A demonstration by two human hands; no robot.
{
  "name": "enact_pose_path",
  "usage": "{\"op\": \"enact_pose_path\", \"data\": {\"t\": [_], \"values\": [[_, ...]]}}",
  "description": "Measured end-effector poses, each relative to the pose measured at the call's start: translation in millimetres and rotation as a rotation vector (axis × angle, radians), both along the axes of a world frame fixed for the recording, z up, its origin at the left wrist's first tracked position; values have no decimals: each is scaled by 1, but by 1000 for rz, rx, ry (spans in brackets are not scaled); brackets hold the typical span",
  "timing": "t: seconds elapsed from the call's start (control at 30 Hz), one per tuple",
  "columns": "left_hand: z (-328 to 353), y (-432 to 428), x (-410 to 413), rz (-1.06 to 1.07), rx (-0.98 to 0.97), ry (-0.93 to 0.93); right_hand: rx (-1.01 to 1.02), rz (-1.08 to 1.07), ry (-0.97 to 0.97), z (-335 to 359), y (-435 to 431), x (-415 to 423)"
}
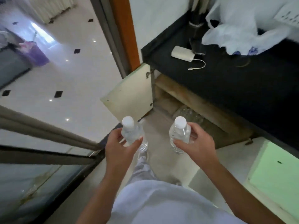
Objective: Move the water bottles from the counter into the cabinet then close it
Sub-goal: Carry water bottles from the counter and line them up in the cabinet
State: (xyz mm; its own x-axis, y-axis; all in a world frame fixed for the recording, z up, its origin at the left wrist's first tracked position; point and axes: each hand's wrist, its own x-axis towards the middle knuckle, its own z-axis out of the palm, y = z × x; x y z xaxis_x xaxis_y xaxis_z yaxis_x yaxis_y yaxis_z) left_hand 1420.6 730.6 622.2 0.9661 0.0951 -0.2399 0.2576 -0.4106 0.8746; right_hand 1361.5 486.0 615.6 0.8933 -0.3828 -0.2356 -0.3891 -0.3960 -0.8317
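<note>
Presently, one upright bottle (133,134) is gripped by the left hand (120,147), another bottle (179,133) by the right hand (196,143), presumably for stowing in the open cabinet (186,109).

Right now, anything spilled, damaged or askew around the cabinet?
Nothing spilled or broken. The left hand holds the left bottle and the right hand the right bottle, both capped, upright. Only wear: the cream door is speckled and the wooden frame inside looks stained. A plastic bag lies crumpled on the counter.
</note>
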Motion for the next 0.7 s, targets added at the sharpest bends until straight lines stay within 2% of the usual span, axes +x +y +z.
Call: {"op": "enact_pose_path", "data": {"t": [0.2,0.33,0.53,0.7], "values": [[-21,-37,120,-381,-3,127,-54,-430,71,-4,4,29],[-25,-65,162,-603,34,124,-30,-634,65,-8,16,35],[-37,-94,178,-747,28,156,9,-775,88,-29,26,37],[-76,-104,178,-775,49,161,77,-832,100,-78,19,42]]}}
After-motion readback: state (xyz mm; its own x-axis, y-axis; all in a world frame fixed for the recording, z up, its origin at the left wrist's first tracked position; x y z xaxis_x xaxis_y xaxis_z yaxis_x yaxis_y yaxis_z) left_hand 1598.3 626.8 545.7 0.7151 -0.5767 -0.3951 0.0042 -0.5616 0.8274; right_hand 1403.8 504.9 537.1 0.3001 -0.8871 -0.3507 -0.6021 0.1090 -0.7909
